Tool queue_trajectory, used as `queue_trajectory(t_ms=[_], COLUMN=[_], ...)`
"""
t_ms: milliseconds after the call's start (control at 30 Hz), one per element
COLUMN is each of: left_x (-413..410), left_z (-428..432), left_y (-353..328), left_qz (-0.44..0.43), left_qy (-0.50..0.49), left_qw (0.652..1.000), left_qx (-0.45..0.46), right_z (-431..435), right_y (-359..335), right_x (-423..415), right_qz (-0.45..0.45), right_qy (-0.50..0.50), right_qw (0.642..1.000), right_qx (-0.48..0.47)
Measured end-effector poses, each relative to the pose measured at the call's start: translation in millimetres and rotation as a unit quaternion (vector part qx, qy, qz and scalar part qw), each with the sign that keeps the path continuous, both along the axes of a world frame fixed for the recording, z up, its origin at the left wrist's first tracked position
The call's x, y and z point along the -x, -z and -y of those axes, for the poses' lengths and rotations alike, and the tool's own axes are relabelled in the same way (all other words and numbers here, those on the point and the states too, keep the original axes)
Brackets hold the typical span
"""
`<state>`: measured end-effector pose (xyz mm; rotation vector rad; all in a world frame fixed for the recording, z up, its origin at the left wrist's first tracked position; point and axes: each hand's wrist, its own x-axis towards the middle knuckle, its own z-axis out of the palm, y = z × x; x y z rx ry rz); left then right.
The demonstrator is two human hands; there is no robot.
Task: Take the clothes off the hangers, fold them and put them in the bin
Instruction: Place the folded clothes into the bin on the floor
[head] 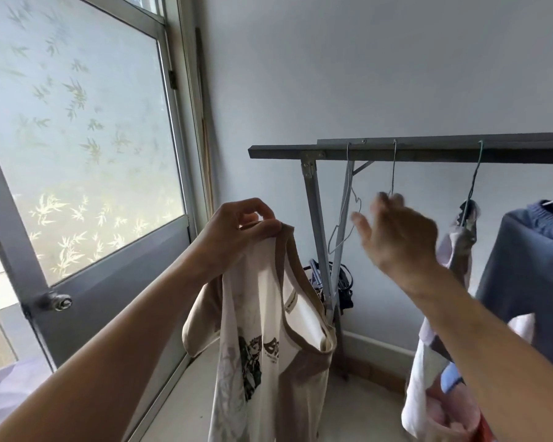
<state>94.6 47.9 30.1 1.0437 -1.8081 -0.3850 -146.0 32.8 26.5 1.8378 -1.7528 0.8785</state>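
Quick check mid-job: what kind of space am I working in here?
Likely a home laundry corner or enclosed balcony: a metal drying rack with wire hangers, garments hanging on it, and a frosted-glass door beside it.

a dark metal rack bar [428,151] runs level across the right half of the view, on grey slanted legs [315,218] that stand on the pale floor [186,393] near the corner. three thin wire hangers hook over the bar. the left one [348,215] hangs bare. the middle one [393,173] is partly hidden behind a hand. the right one [473,183] carries a light garment [457,250]. further right a blue garment [530,272] hangs, and its hanger is mostly cut off by the edge. dark clothes [342,282] are bunched low on the legs.
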Motion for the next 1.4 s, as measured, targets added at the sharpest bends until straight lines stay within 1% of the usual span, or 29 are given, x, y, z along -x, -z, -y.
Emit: queue_trajectory(t_ms=[33, 67, 100, 133, 167, 200, 233, 267, 333, 433, 567, 700, 767, 867, 933, 1000, 1033, 1067, 1133, 1167, 1267, 1333, 1400], left_x=[-0.2, -0.3, -0.8, -1.5, -2.4, -6.0, -8.9, -13.7, -26.7, -49.6, -73.2, -81.4, -82.0, -84.2, -85.6, -86.1, -85.8, -85.5, -85.3, -85.7, -86.9, -88.7, -90.5], left_z=[-1.2, -3.0, -5.3, -7.3, -9.9, -13.8, -16.4, -20.0, -26.4, -36.3, -51.2, -62.4, -66.6, -71.3, -73.7, -74.5, -74.6, -74.4, -73.8, -73.2, -72.5, -72.6, -74.3], left_y=[-0.6, -1.3, -2.0, -2.8, -4.0, -5.1, -6.7, -8.0, -10.2, -9.1, -2.9, 2.1, 4.7, 8.9, 11.3, 14.6, 16.1, 17.7, 20.1, 21.5, 25.3, 27.6, 28.1], left_qz=[-0.002, -0.004, -0.009, -0.013, -0.015, -0.015, -0.019, -0.028, -0.036, -0.030, -0.009, 0.007, -0.002, -0.053, -0.081, -0.102, -0.107, -0.110, -0.107, -0.103, -0.110, -0.122, -0.122], left_qy=[-0.005, -0.008, -0.011, -0.014, -0.017, -0.023, -0.024, -0.025, -0.037, -0.061, -0.086, -0.055, -0.050, -0.042, -0.042, -0.044, -0.047, -0.052, -0.059, -0.059, -0.045, -0.029, -0.010], left_qw=[1.000, 1.000, 1.000, 1.000, 1.000, 1.000, 1.000, 0.999, 0.999, 0.997, 0.991, 0.982, 0.978, 0.977, 0.976, 0.975, 0.975, 0.975, 0.977, 0.978, 0.980, 0.979, 0.977], left_qx=[0.000, 0.001, 0.003, 0.003, 0.002, -0.002, -0.004, -0.008, -0.015, -0.034, -0.098, -0.181, -0.203, -0.201, -0.198, -0.194, -0.191, -0.187, -0.175, -0.169, -0.160, -0.163, -0.176], right_z=[-6.6, -13.8, -18.1, -20.0, -18.8, -16.2, -13.1, -10.8, -5.3, 2.5, 7.6, 7.2, 3.7, 1.6, -1.2, -3.8, -3.6, -4.1, -0.9, 0.6, -0.6, -0.6, -1.9], right_y=[4.4, 8.9, 16.2, 25.9, 37.0, 49.4, 59.0, 64.7, 68.5, 56.5, 32.1, 21.3, 18.2, 18.2, 17.8, 16.5, 16.3, 15.5, 17.2, 19.1, 23.8, 26.1, 25.0], right_x=[-10.8, -22.1, -32.7, -42.4, -48.8, -53.4, -53.0, -51.1, -42.4, -26.7, -15.9, -15.2, -18.2, -19.5, -17.3, -11.5, -8.4, -6.0, -3.0, -2.9, -5.0, -6.3, -7.4], right_qz=[0.038, 0.085, 0.120, 0.117, 0.082, 0.050, 0.037, 0.058, 0.138, 0.207, 0.252, 0.309, 0.325, 0.337, 0.363, 0.352, 0.327, 0.302, 0.262, 0.259, 0.285, 0.289, 0.293], right_qy=[-0.096, -0.198, -0.278, -0.324, -0.339, -0.333, -0.309, -0.292, -0.290, -0.318, -0.340, -0.380, -0.405, -0.452, -0.489, -0.529, -0.537, -0.536, -0.520, -0.517, -0.527, -0.534, -0.532], right_qw=[0.994, 0.972, 0.934, 0.898, 0.880, 0.876, 0.882, 0.884, 0.872, 0.854, 0.851, 0.821, 0.797, 0.750, 0.703, 0.660, 0.657, 0.665, 0.698, 0.712, 0.737, 0.743, 0.742], right_qx=[-0.027, -0.096, -0.190, -0.272, -0.323, -0.347, -0.355, -0.360, -0.370, -0.356, -0.312, -0.293, -0.309, -0.345, -0.367, -0.401, -0.415, -0.424, -0.417, -0.399, -0.314, -0.282, -0.284])
